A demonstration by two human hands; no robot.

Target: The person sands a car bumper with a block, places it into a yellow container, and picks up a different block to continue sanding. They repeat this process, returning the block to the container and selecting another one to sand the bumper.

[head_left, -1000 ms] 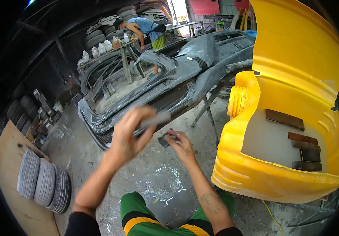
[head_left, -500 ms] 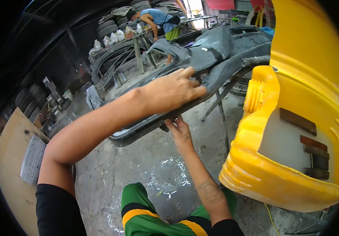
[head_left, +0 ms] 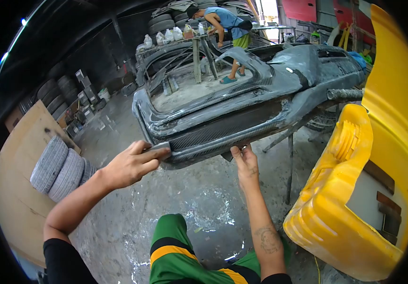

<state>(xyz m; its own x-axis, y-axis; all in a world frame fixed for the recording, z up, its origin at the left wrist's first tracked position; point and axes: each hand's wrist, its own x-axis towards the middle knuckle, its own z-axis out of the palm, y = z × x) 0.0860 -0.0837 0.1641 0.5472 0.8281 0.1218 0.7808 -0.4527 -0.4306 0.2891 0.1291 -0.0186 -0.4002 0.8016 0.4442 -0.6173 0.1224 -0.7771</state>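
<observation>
A grey car bumper with dark carbon-patterned strips and pale smears on its surface is held up in front of me. At its near left corner, my left hand is closed around a small flat grey sanding block, whose face meets the bumper's edge. My right hand pinches the bumper's lower edge near a small dark tab, thumb in front and fingertips partly hidden beneath.
A cut yellow plastic container with dark blocks inside stands close on my right. Tyres lean by a plywood board at left. Metal stand legs rise under the bumper. Another person bends over a bench behind.
My left hand has swept from the bumper's right part down to its left corner. My right hand keeps its hold on the lower edge. The view has shifted.
</observation>
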